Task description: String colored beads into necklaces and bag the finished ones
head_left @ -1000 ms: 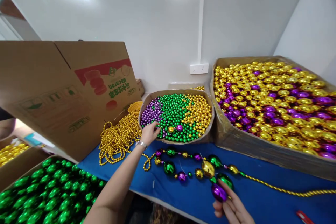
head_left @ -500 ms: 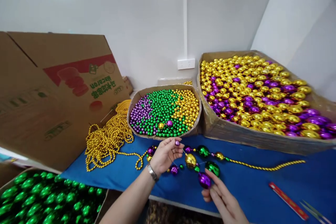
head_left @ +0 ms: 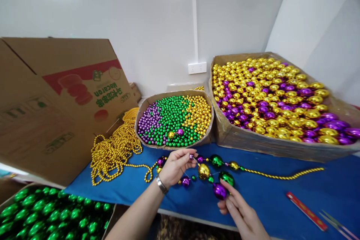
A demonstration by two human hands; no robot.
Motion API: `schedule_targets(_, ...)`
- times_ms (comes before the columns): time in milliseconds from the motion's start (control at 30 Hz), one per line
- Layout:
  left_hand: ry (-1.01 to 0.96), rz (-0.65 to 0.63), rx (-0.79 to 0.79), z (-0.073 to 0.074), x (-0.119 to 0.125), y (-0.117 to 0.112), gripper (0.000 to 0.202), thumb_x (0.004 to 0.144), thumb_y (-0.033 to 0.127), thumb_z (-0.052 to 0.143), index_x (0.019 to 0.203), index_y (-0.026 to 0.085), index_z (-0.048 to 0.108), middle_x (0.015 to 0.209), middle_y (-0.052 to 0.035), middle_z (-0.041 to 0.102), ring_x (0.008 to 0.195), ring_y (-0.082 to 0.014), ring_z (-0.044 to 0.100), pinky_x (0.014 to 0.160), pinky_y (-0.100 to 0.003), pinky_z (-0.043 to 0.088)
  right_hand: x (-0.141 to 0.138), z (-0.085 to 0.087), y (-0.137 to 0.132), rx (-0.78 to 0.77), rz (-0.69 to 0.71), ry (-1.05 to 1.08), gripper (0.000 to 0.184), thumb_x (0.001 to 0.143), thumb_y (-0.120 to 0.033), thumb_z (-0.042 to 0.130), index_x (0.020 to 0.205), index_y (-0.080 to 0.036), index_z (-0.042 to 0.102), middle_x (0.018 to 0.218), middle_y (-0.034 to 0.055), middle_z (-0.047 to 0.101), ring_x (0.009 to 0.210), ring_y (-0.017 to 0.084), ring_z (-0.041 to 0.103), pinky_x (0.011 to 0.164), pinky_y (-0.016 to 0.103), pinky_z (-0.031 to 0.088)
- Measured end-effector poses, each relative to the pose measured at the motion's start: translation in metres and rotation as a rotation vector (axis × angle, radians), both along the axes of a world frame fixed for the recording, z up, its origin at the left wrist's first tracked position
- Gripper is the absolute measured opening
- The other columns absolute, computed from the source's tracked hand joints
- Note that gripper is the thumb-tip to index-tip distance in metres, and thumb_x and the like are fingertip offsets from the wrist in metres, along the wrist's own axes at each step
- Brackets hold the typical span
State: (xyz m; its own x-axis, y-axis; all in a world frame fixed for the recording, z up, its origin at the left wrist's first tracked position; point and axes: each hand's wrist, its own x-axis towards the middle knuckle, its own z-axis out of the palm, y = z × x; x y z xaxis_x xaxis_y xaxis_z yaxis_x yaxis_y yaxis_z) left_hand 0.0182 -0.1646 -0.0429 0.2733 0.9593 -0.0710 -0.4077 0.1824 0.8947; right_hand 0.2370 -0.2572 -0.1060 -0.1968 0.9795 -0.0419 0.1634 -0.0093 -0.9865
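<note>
My left hand (head_left: 177, 165), with a metal watch band (head_left: 161, 185) at the wrist, pinches a small purple bead (head_left: 191, 156) between thumb and fingertips. A thin thread runs from it towards a large gold bead (head_left: 203, 171). The thumb and fingers of my right hand (head_left: 239, 206) close on the right side of a large shiny purple bead (head_left: 219, 191). Beside that hand lies a large green bead (head_left: 226, 178). These beads belong to a strung necklace on the blue cloth, which continues into a gold bead strand (head_left: 281, 175) at right.
An open box of small purple, green and gold beads (head_left: 174, 112) stands behind my hands. To its right is a larger box of gold and purple beads (head_left: 275, 101). Gold bead strands (head_left: 112, 157), a cardboard carton (head_left: 70, 116), green beads (head_left: 42, 213), a red packet (head_left: 306, 210) and tweezers (head_left: 337, 225) surround the workspace.
The left fingers have turned and closed further over the small purple bead, which shows less. My right hand keeps its hold on the large purple bead. The view has shifted slightly.
</note>
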Motion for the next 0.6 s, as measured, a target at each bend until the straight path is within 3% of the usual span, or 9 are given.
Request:
schedule_targets(167, 0.161, 0.006, 0.117, 0.005, -0.006, 0.001, 0.029, 0.075, 0.031, 0.069, 0.098, 0.013, 0.066, 0.095, -0.0103, 0.069, 0.072, -0.0126, 0.062, 0.070, -0.026, 0.048, 0.004, -0.006, 0.000, 0.046, -0.003, -0.087, 0.052, 0.093, -0.047, 0.031, 0.139, -0.022, 0.037, 0.085, 0.0061, 0.070, 0.078, 0.016, 0.068, 0.075, 0.026, 0.053)
schedule_targets(267, 0.265, -0.028, 0.155, 0.005, -0.008, -0.001, 0.027, 0.071, 0.029, 0.073, 0.091, 0.013, 0.064, 0.092, -0.0096, 0.070, 0.076, -0.0141, 0.062, 0.069, -0.025, 0.047, 0.004, -0.014, 0.001, 0.132, -0.026, -0.196, 0.047, 0.093, -0.041, 0.032, 0.137, -0.025, 0.040, 0.086, 0.0054, 0.071, 0.079, 0.017, 0.068, 0.072, 0.025, 0.053)
schedule_targets(367, 0.311, -0.070, 0.132, -0.006, -0.002, -0.007, 0.025, 0.067, 0.029, 0.076, 0.082, 0.013, 0.064, 0.087, -0.0086, 0.071, 0.075, -0.0147, 0.062, 0.067, -0.024, 0.047, 0.001, -0.027, 0.001, 0.190, -0.054, -0.292, 0.045, 0.093, -0.035, 0.030, 0.136, -0.026, 0.041, 0.088, 0.0043, 0.072, 0.079, 0.017, 0.069, 0.072, 0.025, 0.054)
schedule_targets(500, 0.340, -0.050, 0.095, -0.031, 0.017, -0.020, 0.025, 0.068, 0.034, 0.074, 0.078, 0.013, 0.067, 0.086, -0.0090, 0.071, 0.066, -0.0138, 0.061, 0.057, -0.023, 0.045, 0.000, -0.048, 0.000, 0.166, -0.063, -0.447, 0.048, 0.093, -0.025, 0.023, 0.140, -0.020, 0.033, 0.085, 0.0054, 0.070, 0.071, 0.015, 0.069, 0.068, 0.024, 0.054)
schedule_targets(600, 0.409, -0.030, 0.181, -0.038, 0.030, -0.026, 0.023, 0.072, 0.036, 0.070, 0.075, 0.014, 0.069, 0.088, -0.0098, 0.071, 0.070, -0.0164, 0.062, 0.058, -0.025, 0.046, 0.006, -0.060, -0.002, 0.225, -0.077, -0.547, 0.050, 0.090, -0.019, 0.025, 0.140, -0.018, 0.034, 0.102, 0.0088, 0.067, 0.081, 0.015, 0.068, 0.071, 0.024, 0.053)
